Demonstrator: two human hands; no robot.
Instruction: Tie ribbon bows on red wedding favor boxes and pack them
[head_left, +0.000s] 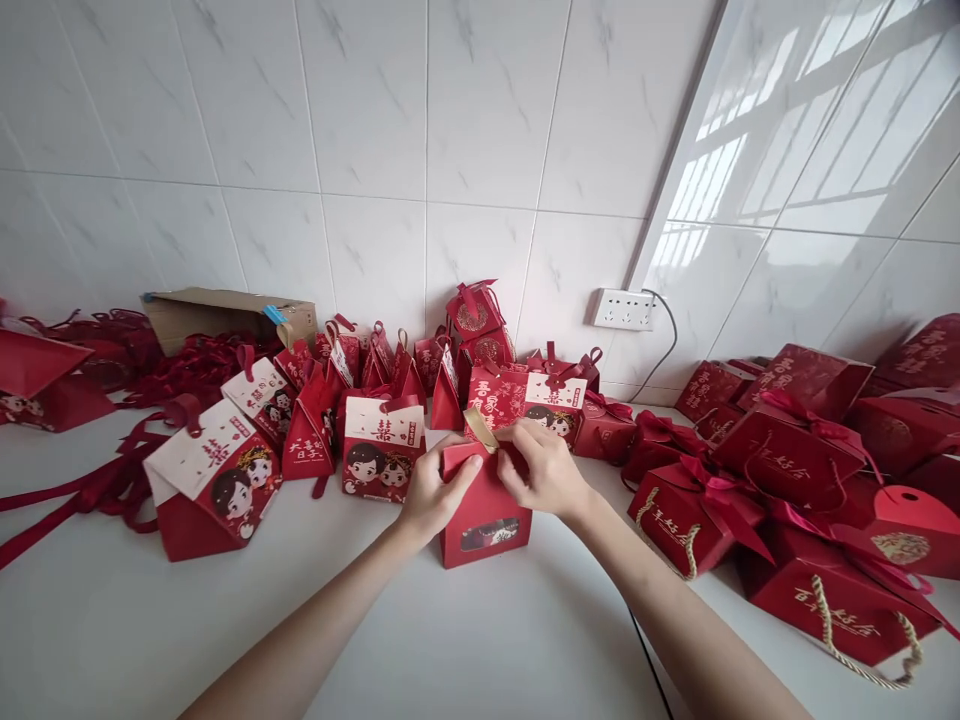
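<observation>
A small red gift box (487,500) with an oval window low on its front stands upright on the white table in front of me. My left hand (439,487) is closed around its upper left side, the thumb lying across the front. At the top, a gold ribbon (480,428) sticks up. My right hand (544,465) has its fingers curled and pinched at the ribbon's base, against the box's upper right edge. The exact grip of the right fingertips is partly hidden. A cream-topped box with two cartoon figures (384,448) stands close to the left.
Several cartoon-figure boxes, one larger (214,475), stand at the left beside dark red ribbons (97,490). Behind them is a cardboard box (232,312). Red boxes with bows and rope handles (847,590) crowd the right. A power strip (624,309) hangs on the tiled wall.
</observation>
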